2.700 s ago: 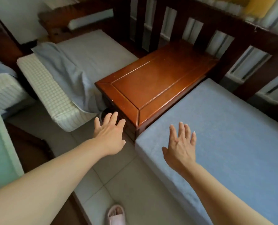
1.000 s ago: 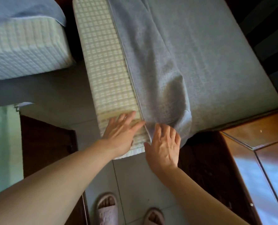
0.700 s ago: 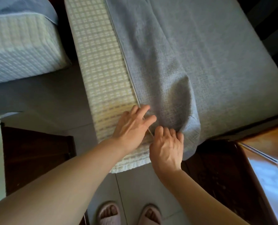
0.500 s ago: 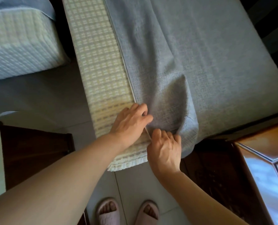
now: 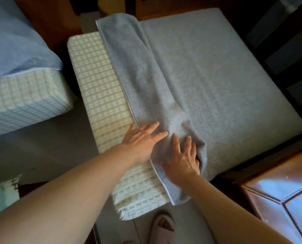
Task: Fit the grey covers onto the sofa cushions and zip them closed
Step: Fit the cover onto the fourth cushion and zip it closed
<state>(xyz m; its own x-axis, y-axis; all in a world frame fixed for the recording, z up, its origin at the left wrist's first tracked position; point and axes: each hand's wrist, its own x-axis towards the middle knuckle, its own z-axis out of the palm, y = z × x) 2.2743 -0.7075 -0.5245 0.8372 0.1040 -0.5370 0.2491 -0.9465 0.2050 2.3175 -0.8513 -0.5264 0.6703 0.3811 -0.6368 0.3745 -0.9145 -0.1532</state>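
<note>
— How is the cushion (image 5: 101,95) placed?
— It is set in the middle, with the cover (image 5: 217,81) drawn over its right part and bunched along the open edge.

— And the hands?
— The left hand (image 5: 140,140) and the right hand (image 5: 183,159) are laid side by side on the bunched cover at the near end.

— What else?
— A second cushion (image 5: 23,99) is set well to the left; a wooden table (image 5: 279,182) is seen near right, a slipper (image 5: 162,224) below.

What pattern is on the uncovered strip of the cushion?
A cream-and-white woven check on the cushion, clearest in the head view.
</note>
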